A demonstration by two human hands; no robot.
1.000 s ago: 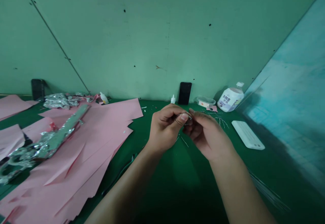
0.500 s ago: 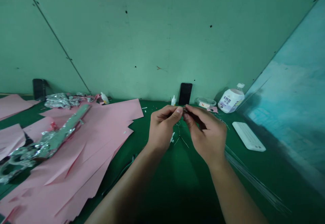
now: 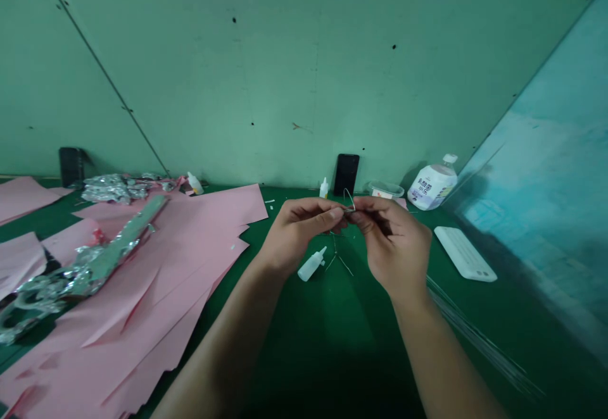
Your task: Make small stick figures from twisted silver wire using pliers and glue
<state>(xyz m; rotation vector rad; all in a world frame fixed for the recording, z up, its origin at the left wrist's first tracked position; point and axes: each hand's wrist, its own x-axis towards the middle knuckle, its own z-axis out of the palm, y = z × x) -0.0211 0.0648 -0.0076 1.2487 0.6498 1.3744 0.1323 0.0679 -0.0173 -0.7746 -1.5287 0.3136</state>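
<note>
Both hands meet above the green table. My left hand and my right hand each pinch a thin silver wire, which loops up a little between their fingertips. Under the hands a small white glue bottle lies on its side, with a few thin wire pieces beside it.
Pink paper sheets cover the left, with crumpled silver foil on them. Against the back wall stand a black phone, a small white dropper bottle, a clear tub and a white bottle. A white flat device lies right; long wires lie near it.
My hands have drawn slightly apart and my left hand has shifted left, uncovering the glue bottle on the table. The wire loop now shows above the fingertips.
</note>
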